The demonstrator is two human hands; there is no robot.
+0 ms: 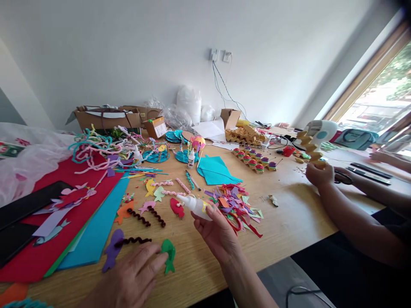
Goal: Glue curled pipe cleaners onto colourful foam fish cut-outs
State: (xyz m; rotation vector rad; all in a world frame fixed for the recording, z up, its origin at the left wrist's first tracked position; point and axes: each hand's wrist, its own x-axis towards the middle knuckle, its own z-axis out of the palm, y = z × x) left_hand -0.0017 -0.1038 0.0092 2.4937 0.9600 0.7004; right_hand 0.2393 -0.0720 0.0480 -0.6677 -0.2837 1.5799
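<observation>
My right hand (218, 233) is closed around a white squeeze bottle of glue (201, 208), its pointed nozzle tilted up to the left. Low in the view, my left hand (131, 273) rests over the table with fingers stretched out, fingertips at the edge of a green paper fish (168, 255). Just beyond it lies a purple paper fish (113, 250) with a dark brown wavy pipe cleaner (136, 241) across it. Further back are an orange fish (125, 212), a pink fish (147, 207) and a red fish (177, 208), near more pipe cleaners.
Paper scraps (236, 203) are heaped behind my right hand. Red sheets (93, 205) and blue sheets (96, 231) lie left. Painted egg-carton cups (253, 159) and a small upright bottle (191, 159) stand farther back. At right, a co-worker's hands (321, 175) hold scissors (343, 176) and egg carton.
</observation>
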